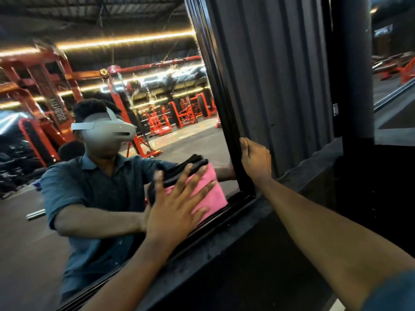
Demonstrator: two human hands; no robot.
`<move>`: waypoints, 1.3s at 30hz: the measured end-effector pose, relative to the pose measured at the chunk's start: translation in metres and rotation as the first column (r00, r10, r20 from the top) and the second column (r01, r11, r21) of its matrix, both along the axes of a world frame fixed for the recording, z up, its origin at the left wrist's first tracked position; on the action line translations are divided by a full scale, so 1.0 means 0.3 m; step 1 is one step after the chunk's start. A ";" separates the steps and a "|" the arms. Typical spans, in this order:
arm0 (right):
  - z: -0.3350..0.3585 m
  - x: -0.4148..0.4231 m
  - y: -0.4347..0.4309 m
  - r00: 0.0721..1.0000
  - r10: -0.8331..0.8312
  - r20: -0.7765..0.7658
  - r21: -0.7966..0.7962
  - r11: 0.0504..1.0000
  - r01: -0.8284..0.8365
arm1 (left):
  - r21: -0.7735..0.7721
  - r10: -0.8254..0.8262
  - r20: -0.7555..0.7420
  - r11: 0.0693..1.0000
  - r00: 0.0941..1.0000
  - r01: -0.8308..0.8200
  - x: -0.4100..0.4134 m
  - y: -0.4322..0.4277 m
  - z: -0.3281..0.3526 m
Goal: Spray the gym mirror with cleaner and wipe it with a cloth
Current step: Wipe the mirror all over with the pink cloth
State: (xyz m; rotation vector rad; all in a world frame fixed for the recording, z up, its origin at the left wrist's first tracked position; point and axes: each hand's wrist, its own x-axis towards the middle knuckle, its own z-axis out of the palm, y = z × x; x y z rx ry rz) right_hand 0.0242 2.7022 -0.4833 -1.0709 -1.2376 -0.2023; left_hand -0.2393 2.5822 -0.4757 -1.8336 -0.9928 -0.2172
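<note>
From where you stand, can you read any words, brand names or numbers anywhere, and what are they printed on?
"FITNESS": white letters on the orange gym frame, seen in the mirror, so the word reads reversed and runs vertically.
A larger mark above that word on the same frame: too blurred to read.
Pink cloth, black mirror frame and white headset: no lettering visible.

Dark corrugated wall panel [276, 81] ran right of the black frame [226, 122], with a black vertical post [352, 70] beside it. Black ledge [224, 261] sat below. Reflected gym: red-orange racks [40, 86], red machines [179, 115] further back, grey floor [184, 144], warm strip lights [116, 42] under a dark ceiling. More orange equipment [402, 72] at far right.
</note>
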 end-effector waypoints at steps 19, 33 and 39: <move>-0.026 -0.118 0.002 0.930 -0.133 -0.342 -0.018 0.991 0.135 | 0.168 0.052 0.030 0.984 0.998 -0.056 0.102 0.069 0.458; -0.018 -0.132 -0.029 0.915 -0.162 -0.370 -0.027 0.986 0.164 | 0.192 0.030 -0.025 0.981 0.999 -0.025 0.228 0.140 0.761; -0.011 -0.135 -0.049 0.912 -0.172 -0.371 -0.076 0.985 0.155 | 0.261 0.031 0.116 0.964 0.993 -0.060 0.029 0.048 0.790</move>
